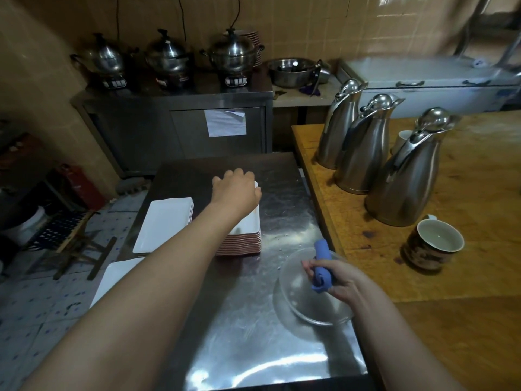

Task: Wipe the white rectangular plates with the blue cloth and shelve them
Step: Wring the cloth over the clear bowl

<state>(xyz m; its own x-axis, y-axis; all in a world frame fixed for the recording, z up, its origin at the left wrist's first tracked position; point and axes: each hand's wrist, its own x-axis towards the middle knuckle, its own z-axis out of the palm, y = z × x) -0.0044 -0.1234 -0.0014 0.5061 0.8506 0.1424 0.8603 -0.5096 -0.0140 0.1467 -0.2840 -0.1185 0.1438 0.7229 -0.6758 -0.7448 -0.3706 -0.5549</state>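
The cloth [321,273], lower right, is blue. The plates [163,221] in the centre are white; their stacked edges show red-brown stripes. The mug [423,255] at right is dark with a brown pattern. The floor tiles [42,300], left, are pale with blue specks.

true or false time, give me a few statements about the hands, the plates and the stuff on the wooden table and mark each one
1. The right hand holds the blue cloth. True.
2. The left hand is at the far end of the taller plate stack. True.
3. Four steel jugs stand on the wooden table. False: three stand there.
4. The mug lies tipped over. False: it stands upright on the wooden table.
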